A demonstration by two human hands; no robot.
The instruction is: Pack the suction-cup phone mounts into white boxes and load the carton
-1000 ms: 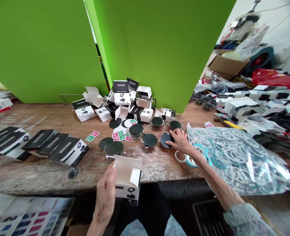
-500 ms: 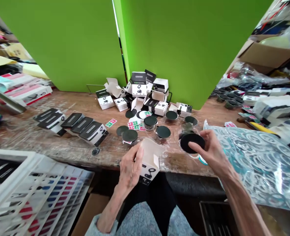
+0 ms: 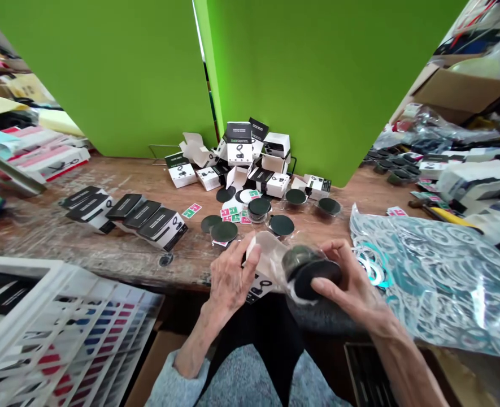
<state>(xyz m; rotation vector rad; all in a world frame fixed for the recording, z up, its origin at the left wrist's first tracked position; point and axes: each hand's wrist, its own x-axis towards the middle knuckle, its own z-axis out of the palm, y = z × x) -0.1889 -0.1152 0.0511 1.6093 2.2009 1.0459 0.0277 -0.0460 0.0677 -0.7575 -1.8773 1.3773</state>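
Observation:
My left hand [image 3: 231, 272] is closed around a small white-and-black cardboard box [image 3: 261, 287], with its open end up and a picture of a round-headed stand on its side. Close beside it, my right hand [image 3: 343, 278] grips a black round-headed stand [image 3: 316, 278] in clear plastic wrap, thumb on the disc. The wrap overlaps the box's opening in the view; whether they touch I cannot tell. Just beyond lie several wrapped stands with dark round tops, among them one stand [image 3: 282, 225], and small red-and-green printed cards [image 3: 231, 216].
Closed boxes [image 3: 148, 217] stand in rows at the left. More boxes [image 3: 239, 144] are heaped against the green panels [image 3: 309, 85]. A plastic bag of white rings [image 3: 436, 282] lies at the right. A white crate [image 3: 63, 316] sits front left.
My right hand has brought the wrapped stand leftward and slightly down, up to the box. My left hand still holds the box and has shifted only a little.

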